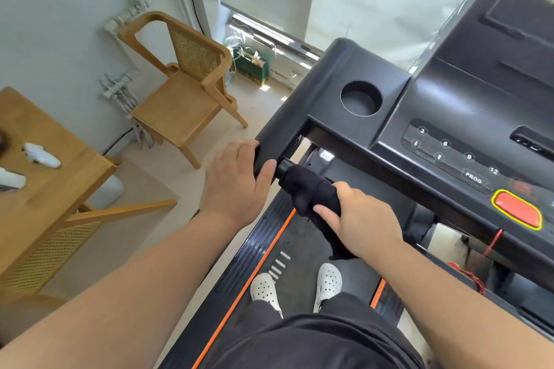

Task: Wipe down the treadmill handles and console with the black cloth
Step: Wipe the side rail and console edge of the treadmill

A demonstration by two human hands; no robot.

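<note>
The black treadmill console (449,117) fills the right side, with a round cup holder (361,98), number buttons and a red stop button (517,209). Its left side arm (295,105) runs down to a handle bar (284,165). My left hand (236,181) grips the lower end of that arm, fingers curled over it. My right hand (356,219) holds the black cloth (311,192) wrapped around the handle bar, just right of my left hand. A tail of the cloth hangs below my right wrist.
I stand on the treadmill belt (302,243) in white clogs (328,281). A wooden chair (186,81) stands by the wall at the left. A wooden table (45,177) with small white objects is at the near left. A green bag (251,66) sits by the window.
</note>
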